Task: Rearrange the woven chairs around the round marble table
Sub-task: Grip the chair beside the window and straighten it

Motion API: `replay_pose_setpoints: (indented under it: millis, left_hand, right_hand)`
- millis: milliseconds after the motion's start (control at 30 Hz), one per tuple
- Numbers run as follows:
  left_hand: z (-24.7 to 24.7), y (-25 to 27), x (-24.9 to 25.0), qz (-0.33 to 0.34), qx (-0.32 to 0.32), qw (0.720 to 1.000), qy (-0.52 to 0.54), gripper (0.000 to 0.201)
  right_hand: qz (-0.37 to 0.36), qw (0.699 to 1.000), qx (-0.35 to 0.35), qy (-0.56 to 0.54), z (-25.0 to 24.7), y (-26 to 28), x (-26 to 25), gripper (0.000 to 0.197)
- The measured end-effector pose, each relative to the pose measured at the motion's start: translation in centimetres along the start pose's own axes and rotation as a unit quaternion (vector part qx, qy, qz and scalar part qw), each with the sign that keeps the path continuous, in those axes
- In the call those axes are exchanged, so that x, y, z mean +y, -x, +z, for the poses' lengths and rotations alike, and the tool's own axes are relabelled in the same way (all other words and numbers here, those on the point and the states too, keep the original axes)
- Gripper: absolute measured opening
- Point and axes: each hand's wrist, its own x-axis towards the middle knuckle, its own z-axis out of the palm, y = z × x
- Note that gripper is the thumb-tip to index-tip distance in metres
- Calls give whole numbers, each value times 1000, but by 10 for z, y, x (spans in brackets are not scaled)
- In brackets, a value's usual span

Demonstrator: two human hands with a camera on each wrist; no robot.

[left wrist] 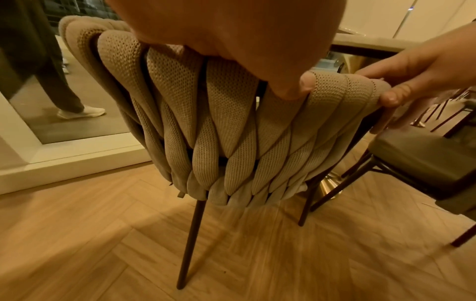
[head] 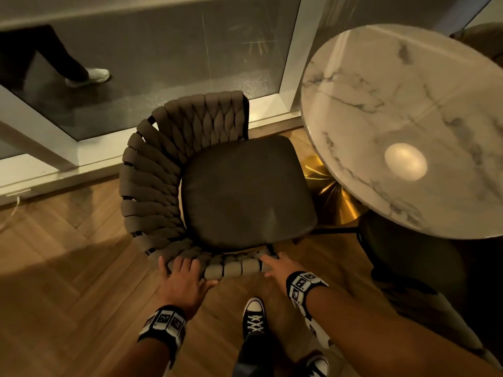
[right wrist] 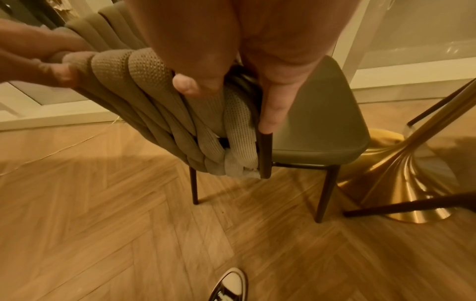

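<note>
A woven chair with a grey-brown braided back and a dark seat cushion stands left of the round marble table. My left hand grips the top rim of the chair back near its left end, thumb under the rim. My right hand holds the right end of the same rim, thumb on the weave and fingers down along the dark frame post. The chair's thin dark legs reach the floor. A second dark chair sits partly under the table's near edge.
The table's gold flared base stands close to the chair's right legs. A glass door with a white frame runs behind the chair, and a person's leg and white shoe show beyond it. My own sneakers are on the herringbone wood floor.
</note>
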Motion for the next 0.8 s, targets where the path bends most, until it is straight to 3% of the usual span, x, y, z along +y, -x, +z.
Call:
replay_pose_setpoints:
  millis: [167, 333, 400, 800]
  left_hand:
    - [-11, -25, 22, -2, -47, 998, 32, 61]
    - [-10, -46, 48, 14, -25, 995, 92, 55]
    - [-9, -51, 50, 16, -15, 994, 104, 53]
    - [1, -53, 2, 48, 9, 995, 89, 55]
  right_hand:
    - [-18, 1000, 5, -12, -39, 2, 18, 59]
    - [5, 999, 30, 12, -74, -6, 29, 61]
    - [9, 999, 34, 19, -79, -10, 28, 52]
    - [-6, 999, 39, 37, -61, -11, -3, 44]
